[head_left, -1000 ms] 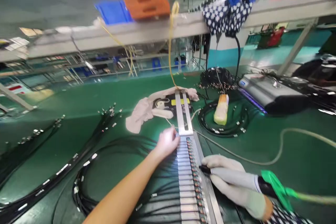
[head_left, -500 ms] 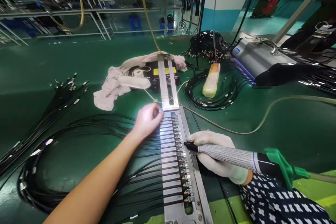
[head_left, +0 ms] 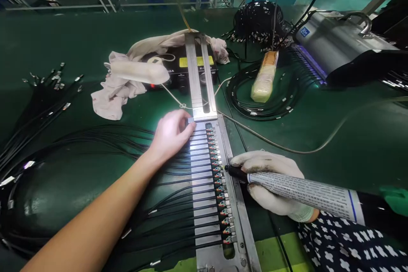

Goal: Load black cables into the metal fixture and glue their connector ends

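Note:
My bare left hand (head_left: 172,134) pinches the far end of a metal fixture (head_left: 199,191), thumb on its top edge. Black cables (head_left: 178,197) lie side by side across the fixture, and their small connectors (head_left: 221,181) with orange-red and green bits line a slot. In a stained white glove, my right hand (head_left: 277,182) is wrapped around a printed dispensing tube (head_left: 296,189). The tube's black nozzle points left at the connectors, around the middle of the row. Whether the tip touches one cannot be made out.
Beyond the fixture, a black box (head_left: 178,72) sits under a pale cloth (head_left: 110,102). A wrapped bar (head_left: 266,78) rests on coiled cables (head_left: 236,106). At right stands a grey machine (head_left: 338,46) with purple light. A thin hose (head_left: 287,148) crosses the green table.
The view has tilted down and closer. The nozzle has shifted slightly toward me along the connector row. My left hand keeps its place at the fixture's far end.

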`<state>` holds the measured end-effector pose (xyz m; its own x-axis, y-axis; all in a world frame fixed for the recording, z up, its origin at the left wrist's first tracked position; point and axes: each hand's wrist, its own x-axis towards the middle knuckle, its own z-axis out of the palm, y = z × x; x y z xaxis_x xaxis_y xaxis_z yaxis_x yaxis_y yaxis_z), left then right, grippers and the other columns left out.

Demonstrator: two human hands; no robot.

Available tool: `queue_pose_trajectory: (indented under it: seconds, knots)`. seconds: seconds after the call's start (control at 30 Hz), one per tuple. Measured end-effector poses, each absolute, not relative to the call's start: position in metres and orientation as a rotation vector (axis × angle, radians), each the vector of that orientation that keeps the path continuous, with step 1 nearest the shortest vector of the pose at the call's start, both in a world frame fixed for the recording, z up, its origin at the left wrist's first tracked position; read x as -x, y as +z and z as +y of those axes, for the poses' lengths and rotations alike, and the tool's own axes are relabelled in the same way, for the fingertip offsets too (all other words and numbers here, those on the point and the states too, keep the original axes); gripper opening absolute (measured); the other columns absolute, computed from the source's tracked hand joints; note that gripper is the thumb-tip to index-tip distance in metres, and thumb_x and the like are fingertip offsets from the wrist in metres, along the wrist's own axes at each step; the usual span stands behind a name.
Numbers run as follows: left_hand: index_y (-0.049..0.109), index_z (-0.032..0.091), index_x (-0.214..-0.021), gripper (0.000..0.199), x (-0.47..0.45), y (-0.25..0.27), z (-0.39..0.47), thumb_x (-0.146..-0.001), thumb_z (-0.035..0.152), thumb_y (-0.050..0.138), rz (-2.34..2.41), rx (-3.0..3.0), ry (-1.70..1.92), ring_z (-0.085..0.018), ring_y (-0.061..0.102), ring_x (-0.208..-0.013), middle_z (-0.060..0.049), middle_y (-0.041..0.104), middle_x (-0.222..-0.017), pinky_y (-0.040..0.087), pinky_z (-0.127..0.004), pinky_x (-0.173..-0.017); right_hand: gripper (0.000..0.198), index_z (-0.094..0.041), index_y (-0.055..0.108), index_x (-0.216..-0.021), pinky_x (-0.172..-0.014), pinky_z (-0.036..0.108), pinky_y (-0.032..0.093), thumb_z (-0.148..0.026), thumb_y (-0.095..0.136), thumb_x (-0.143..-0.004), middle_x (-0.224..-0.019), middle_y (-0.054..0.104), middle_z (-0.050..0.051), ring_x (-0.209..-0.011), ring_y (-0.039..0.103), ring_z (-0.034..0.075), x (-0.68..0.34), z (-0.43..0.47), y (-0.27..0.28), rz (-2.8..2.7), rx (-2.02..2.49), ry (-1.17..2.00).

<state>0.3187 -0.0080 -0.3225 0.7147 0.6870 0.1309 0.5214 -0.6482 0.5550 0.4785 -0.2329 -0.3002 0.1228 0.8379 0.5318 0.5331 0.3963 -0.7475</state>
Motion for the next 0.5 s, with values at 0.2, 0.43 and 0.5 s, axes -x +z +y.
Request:
queue_pose_trajectory:
  seconds: [0.2,0.43,0.5]
  knots:
    - [0.059,0.017,-0.09,0.024,-0.3192,-0.3204,-0.0088,-0.086,0.04,0.054,0.927,-2.444,0.452,-0.014,0.048,-0.073,0.0,0.054,-0.075,0.033,-0.025,-0.066,0.019,-0.018,0.062,-0.096,-0.082,0.03,0.063,-0.013,0.066,-0.078,-0.102,0.073,0.009,-0.094,0.073,0.02,-0.4793,-0.2335,-0.2999,-1.559,1.261,0.374]
    - [0.061,0.016,-0.091,0.026,-0.319,-0.3196,-0.0094,-0.085,0.04,0.054,0.938,-2.433,0.444,-0.013,0.048,-0.072,-0.001,0.053,-0.075,0.033,-0.024,-0.064,0.018,-0.018,0.063,-0.098,-0.08,0.031,0.064,-0.016,0.064,-0.08,-0.101,0.073,0.009,-0.092,0.073,0.021,-0.4814,-0.238,-0.2951,-1.515,1.278,0.374]
    - [0.061,0.016,-0.091,0.026,-0.319,-0.3196,-0.0095,-0.086,0.04,0.054,0.933,-2.437,0.442,-0.013,0.047,-0.072,0.0,0.053,-0.075,0.033,-0.024,-0.064,0.02,-0.018,0.063,-0.099,-0.08,0.032,0.065,-0.016,0.064,-0.08,-0.103,0.073,0.01,-0.094,0.073,0.022,-0.4825,-0.2411,-0.2931,-1.49,1.269,0.364]
